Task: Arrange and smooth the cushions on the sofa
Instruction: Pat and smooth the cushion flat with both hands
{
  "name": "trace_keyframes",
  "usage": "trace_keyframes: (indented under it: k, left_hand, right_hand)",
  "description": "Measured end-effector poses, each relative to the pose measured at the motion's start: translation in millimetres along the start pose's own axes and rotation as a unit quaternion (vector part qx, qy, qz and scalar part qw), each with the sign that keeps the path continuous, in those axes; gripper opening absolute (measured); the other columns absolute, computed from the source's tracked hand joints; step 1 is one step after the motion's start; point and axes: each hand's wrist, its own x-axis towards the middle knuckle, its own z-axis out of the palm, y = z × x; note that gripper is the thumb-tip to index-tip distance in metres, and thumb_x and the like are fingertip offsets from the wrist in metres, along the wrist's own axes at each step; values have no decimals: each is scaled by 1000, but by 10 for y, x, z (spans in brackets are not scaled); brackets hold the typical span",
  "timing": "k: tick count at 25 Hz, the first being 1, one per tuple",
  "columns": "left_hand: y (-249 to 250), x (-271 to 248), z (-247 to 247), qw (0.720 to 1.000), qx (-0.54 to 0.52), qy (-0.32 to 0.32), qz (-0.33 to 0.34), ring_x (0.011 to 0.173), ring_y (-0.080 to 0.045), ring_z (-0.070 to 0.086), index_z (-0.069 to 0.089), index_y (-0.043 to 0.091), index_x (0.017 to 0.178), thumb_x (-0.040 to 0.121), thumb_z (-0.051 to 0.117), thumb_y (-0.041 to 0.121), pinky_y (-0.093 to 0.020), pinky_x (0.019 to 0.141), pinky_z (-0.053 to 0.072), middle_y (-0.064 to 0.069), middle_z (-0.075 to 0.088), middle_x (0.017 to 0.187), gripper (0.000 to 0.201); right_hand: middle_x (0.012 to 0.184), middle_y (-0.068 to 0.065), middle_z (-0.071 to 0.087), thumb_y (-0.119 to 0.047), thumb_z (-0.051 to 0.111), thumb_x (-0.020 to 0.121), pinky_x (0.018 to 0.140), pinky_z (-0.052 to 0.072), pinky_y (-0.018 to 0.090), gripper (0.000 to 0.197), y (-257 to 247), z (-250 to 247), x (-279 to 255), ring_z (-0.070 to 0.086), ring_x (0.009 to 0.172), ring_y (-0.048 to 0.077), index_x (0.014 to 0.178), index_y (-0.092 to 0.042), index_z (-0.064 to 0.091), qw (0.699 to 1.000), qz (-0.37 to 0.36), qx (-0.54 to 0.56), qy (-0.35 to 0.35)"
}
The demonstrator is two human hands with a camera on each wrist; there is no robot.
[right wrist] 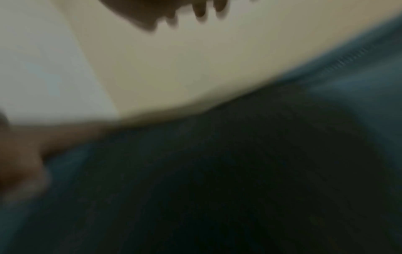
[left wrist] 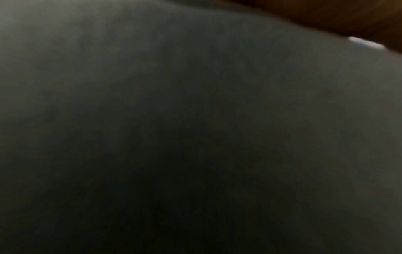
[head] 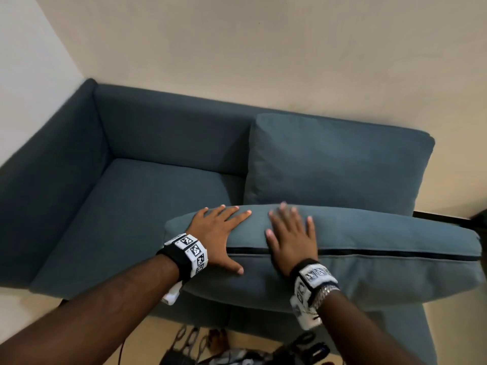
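Observation:
A teal sofa (head: 79, 180) stands in the corner of the room. A loose teal cushion (head: 369, 246) with a dark zipper along its near edge lies across the right seat, jutting past the sofa's front. Both my hands lie flat on it with fingers spread: the left hand (head: 221, 233) near the cushion's left end, the right hand (head: 290, 238) just beside it, slightly blurred. A second teal cushion (head: 329, 167) leans upright against the right backrest. The left wrist view is dark with cushion fabric (left wrist: 152, 86). In the right wrist view I see blurred cushion fabric (right wrist: 217, 171).
The left seat (head: 131, 219) and the left backrest (head: 171, 133) carry no loose cushion. Cream walls (head: 263, 48) stand behind and to the left. Dark cables and gear (head: 237, 349) lie on the floor by the sofa's front.

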Motion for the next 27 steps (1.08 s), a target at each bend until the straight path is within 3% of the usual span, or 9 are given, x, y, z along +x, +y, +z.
trace_keyframes:
  k: [1,3,5,8,11,13,18,22,27]
  left_hand:
    - [-87,-74,55,1000,-11,-11,-7,155,-26,22,-5,53,157,42,57,102,-58,122,19,10,17,170,140]
    - [-320,-146,109,999,-30,-4,-28,154,-23,25,-2,53,158,44,57,102,-56,122,20,10,20,169,138]
    - [-479,-238,126,998,-43,13,-43,152,-21,29,0,51,158,43,55,104,-53,122,22,10,25,167,139]
    - [-533,-287,142,997,-56,23,-56,154,-22,26,3,49,159,39,50,107,-59,123,14,9,26,167,141]
    - [-521,-381,218,997,-48,27,-53,156,-23,20,6,49,159,38,48,108,-59,124,9,10,25,167,141]
    - [-586,-468,263,994,-66,45,-70,157,-22,16,6,50,160,38,49,107,-57,124,11,10,24,168,142]
    - [-805,-732,360,953,-256,100,-130,155,-23,21,-5,55,157,38,75,94,-55,119,34,12,9,170,149]
    - [-821,-888,587,892,-414,91,-158,153,-23,27,-11,59,154,34,98,64,-52,120,35,8,12,169,162]
    - [-831,-904,705,845,-494,109,-173,147,-17,35,-8,47,158,34,106,44,-32,115,36,-1,28,165,169]
  right_hand:
    - [166,-9,-22,-71,-24,87,126,2,57,93,48,266,-11,4,160,26,164,-32,12,993,5,-35,-109]
    - [172,-6,-10,-71,-11,92,126,-2,59,85,-42,230,169,1,160,24,163,-33,16,986,66,-18,-150]
    - [172,-1,15,-57,26,103,127,-1,56,60,-312,-114,289,5,160,23,156,-29,35,992,72,97,20]
    - [171,2,16,-45,41,101,128,-3,46,59,-720,-323,148,7,160,23,157,-25,36,961,2,159,226]
    - [164,-9,-33,-61,6,101,127,-6,55,67,-771,350,-9,-8,160,25,161,-36,-7,991,-41,-65,-105]
    - [165,-10,-30,-63,8,101,126,-6,58,68,-764,384,135,-10,159,24,162,-37,-3,981,-10,-55,-188]
    - [171,-2,16,-48,37,103,127,-3,43,58,-1158,-138,207,3,160,19,158,-29,34,976,-44,157,147]
    - [172,-7,-10,-60,12,103,127,-5,58,64,-1163,369,139,-13,159,20,163,-37,7,979,-33,-47,-195]
    - [171,-1,16,-43,45,105,129,3,45,55,-1718,-219,252,6,160,19,156,-26,37,943,-104,282,142]
